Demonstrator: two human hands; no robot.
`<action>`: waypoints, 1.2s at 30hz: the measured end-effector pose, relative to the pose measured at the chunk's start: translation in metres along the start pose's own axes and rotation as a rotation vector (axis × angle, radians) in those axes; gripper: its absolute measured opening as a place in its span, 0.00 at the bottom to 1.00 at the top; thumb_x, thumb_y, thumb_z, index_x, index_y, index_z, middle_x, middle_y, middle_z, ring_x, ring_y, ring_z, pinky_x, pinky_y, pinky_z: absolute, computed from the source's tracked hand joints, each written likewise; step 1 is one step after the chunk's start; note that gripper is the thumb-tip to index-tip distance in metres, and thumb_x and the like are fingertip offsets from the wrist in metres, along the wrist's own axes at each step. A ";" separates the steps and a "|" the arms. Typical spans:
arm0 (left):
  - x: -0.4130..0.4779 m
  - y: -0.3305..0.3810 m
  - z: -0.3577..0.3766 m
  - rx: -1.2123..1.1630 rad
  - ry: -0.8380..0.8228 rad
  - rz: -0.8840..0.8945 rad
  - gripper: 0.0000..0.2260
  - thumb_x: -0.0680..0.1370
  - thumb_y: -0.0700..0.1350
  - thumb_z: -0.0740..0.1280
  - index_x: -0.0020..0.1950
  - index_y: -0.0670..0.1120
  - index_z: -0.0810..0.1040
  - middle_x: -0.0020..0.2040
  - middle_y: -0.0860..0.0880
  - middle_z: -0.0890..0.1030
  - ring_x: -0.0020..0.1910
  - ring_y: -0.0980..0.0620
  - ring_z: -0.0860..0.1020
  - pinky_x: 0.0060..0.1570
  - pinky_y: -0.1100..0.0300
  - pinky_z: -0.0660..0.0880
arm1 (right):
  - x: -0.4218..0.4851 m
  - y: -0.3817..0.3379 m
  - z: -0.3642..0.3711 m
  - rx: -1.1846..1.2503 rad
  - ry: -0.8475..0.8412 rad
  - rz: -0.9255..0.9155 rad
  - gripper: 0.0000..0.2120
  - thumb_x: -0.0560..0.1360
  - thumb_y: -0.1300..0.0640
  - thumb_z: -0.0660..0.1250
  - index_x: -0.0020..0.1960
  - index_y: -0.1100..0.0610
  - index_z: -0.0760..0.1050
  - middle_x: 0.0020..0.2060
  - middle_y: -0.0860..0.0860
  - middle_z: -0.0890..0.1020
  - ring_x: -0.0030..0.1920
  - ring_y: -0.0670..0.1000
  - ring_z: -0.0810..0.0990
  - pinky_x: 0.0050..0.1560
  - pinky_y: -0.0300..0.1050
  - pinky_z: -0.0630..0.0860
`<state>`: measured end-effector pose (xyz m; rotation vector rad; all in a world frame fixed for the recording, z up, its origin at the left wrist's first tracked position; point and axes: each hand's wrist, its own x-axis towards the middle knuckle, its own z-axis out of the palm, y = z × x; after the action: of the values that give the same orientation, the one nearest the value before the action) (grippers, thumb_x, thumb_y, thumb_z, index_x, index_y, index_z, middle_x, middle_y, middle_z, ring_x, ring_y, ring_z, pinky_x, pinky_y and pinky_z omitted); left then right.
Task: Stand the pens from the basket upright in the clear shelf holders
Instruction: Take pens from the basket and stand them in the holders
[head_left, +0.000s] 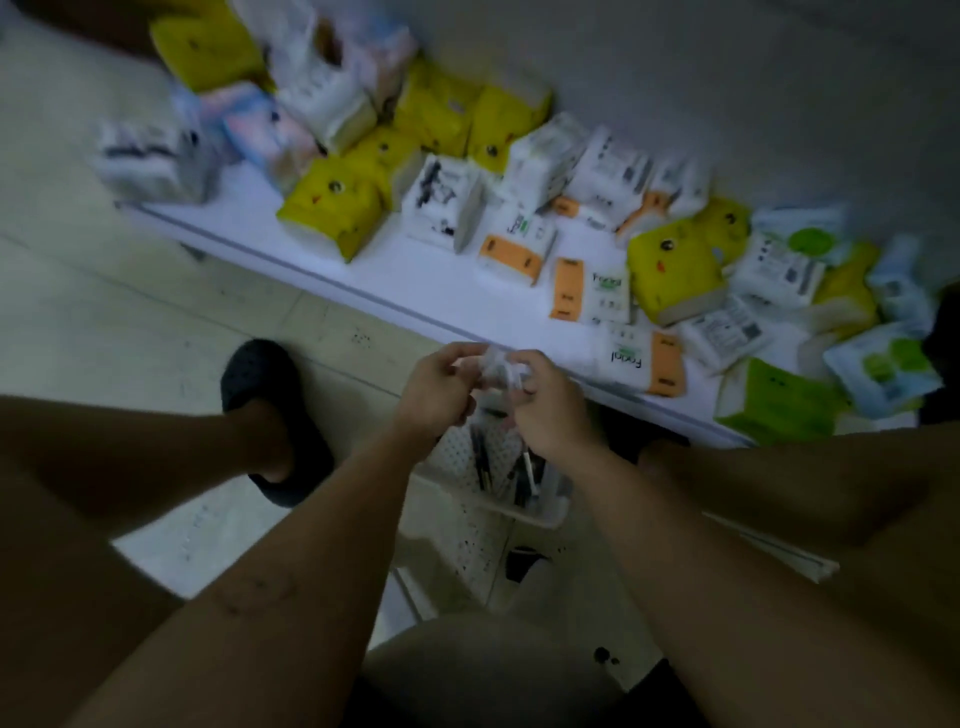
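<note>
I am pinching a small clear plastic piece, too blurred to identify, in both grips, left hand and right hand. The dark slim pens are lying in the white perforated plastic basket just beneath, near the low white shelf. A slipping pinch could be dropping the piece among them.

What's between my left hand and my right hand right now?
In the head view, a crumpled piece of clear plastic, too blurred to identify, pinched by the left hand and right hand above the basket.
</note>
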<state>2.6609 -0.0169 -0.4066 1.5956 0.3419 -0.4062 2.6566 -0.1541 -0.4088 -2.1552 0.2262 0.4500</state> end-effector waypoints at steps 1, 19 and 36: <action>-0.005 0.011 0.000 -0.014 0.002 0.048 0.10 0.81 0.46 0.62 0.60 0.46 0.78 0.39 0.45 0.79 0.27 0.51 0.71 0.28 0.61 0.66 | -0.003 -0.007 -0.007 0.027 0.039 -0.005 0.15 0.78 0.63 0.62 0.60 0.47 0.71 0.48 0.54 0.80 0.44 0.59 0.81 0.45 0.59 0.80; -0.086 0.185 0.039 0.030 -0.111 0.577 0.13 0.76 0.37 0.69 0.56 0.52 0.80 0.41 0.48 0.80 0.39 0.46 0.83 0.46 0.47 0.80 | -0.082 -0.120 -0.155 0.296 0.425 -0.474 0.17 0.76 0.60 0.69 0.63 0.49 0.75 0.38 0.45 0.78 0.31 0.43 0.80 0.36 0.32 0.73; -0.218 0.383 0.141 0.201 -0.167 1.182 0.08 0.77 0.40 0.70 0.55 0.48 0.79 0.45 0.47 0.83 0.37 0.51 0.83 0.34 0.64 0.76 | -0.223 -0.195 -0.340 0.376 0.852 -0.862 0.18 0.71 0.58 0.74 0.56 0.41 0.76 0.41 0.45 0.81 0.43 0.43 0.80 0.44 0.35 0.77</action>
<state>2.6335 -0.1764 0.0266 1.6607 -0.7847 0.3556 2.5948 -0.3179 0.0063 -1.7323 -0.1584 -0.9383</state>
